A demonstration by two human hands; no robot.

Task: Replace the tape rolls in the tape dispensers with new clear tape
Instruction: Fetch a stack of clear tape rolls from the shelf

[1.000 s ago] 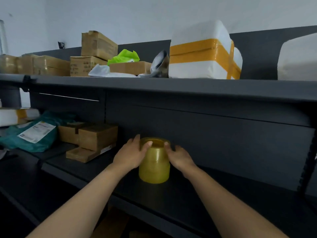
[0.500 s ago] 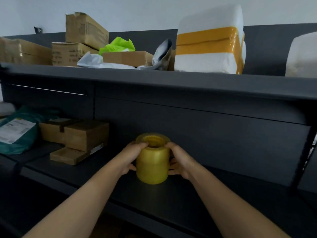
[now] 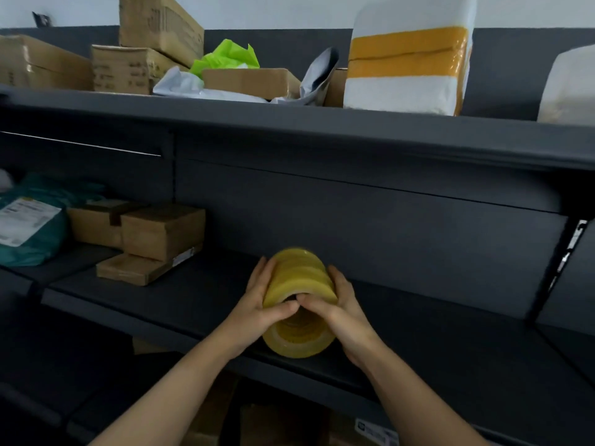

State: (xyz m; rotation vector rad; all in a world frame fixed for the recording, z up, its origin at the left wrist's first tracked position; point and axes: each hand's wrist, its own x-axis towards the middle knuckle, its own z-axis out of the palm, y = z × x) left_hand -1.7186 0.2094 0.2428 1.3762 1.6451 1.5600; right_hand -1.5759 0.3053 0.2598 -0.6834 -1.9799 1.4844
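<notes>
Left hand and right hand both clasp a stack of yellowish translucent tape rolls, one hand on each side. Fingers wrap round the far flanks; the thumbs cross the near face and meet tip to tip about halfway along the stack. Both hands grasping, neither free.

Stack is tipped over, no longer upright: the far end points up and back toward the shelf's rear panel, the near end faces the camera at the front edge of the dark grey metal lower shelf. Cannot tell whether the near end touches the shelf or is held just above it. Some motion blur on the rolls.

Left on the same shelf, well apart from the hands: a cluster of small brown cardboard boxes, and beyond them a teal plastic mailer bag with a white label.

Upper dark shelf carries more cardboard cartons, crumpled lime-green paper and a white wrapped parcel banded in orange-yellow tape.
</notes>
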